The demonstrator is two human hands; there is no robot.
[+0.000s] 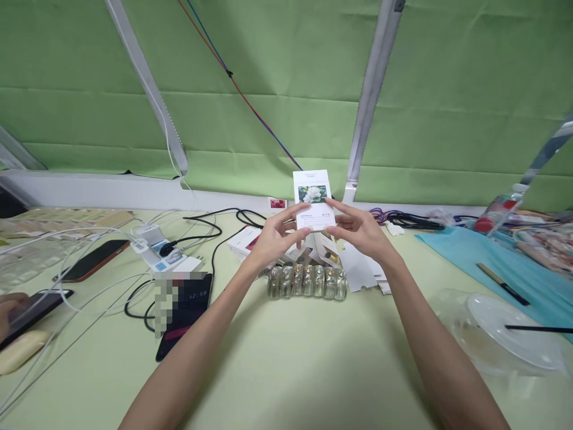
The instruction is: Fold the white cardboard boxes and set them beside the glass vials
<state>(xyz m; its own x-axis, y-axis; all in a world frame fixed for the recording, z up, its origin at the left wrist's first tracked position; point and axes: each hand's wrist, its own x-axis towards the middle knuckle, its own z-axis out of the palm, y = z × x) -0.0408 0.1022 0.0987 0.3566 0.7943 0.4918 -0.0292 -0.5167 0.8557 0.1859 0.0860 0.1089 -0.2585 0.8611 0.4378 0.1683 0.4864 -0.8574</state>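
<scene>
Forearms (201, 343) reach over the desk (295, 358); a dark phone (192, 310) lies at eight o'clock; mid-dial, my left grip (277, 239) pinches the left edge of a white, flower-printed carton (312, 200); clear bottles (308, 282) line up at six o'clock; my right grip (363, 231) pinches the right edge; at four, a lidded tub (496, 315).

forearms (210, 337): bare, slender, tapering | left grip (277, 237): bare, slim-fingered | right grip (362, 232): bare, slim-fingered
</scene>
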